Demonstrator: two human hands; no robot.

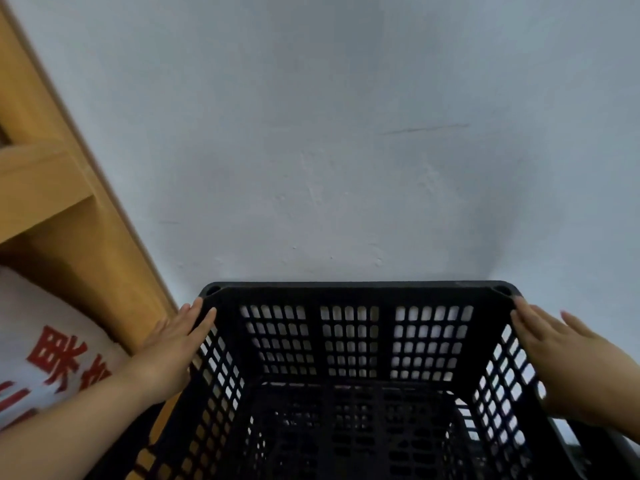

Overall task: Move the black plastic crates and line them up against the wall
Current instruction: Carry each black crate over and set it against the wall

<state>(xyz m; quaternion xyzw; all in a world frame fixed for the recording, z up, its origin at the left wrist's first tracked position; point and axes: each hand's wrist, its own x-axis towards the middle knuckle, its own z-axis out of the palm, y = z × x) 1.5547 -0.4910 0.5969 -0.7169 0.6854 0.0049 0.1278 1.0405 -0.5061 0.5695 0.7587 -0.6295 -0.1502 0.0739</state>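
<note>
Left hand (173, 344) and right hand (550, 351) press flat, fingers straight, on the black crate (353, 289); it seems set at the wall (346, 133), so letting go likely follows

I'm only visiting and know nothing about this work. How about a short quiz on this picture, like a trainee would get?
1. True or false: the black crate is full of boxes.
2. What stands to the left of the crate? A) a wooden shelf B) a fridge C) a bicycle
3. Fill in: the fingers of the left hand and the right hand, at the crate's sides, are ____ (straight or curled).
Key: 1 false, it is empty; 2 A; 3 straight.
</note>
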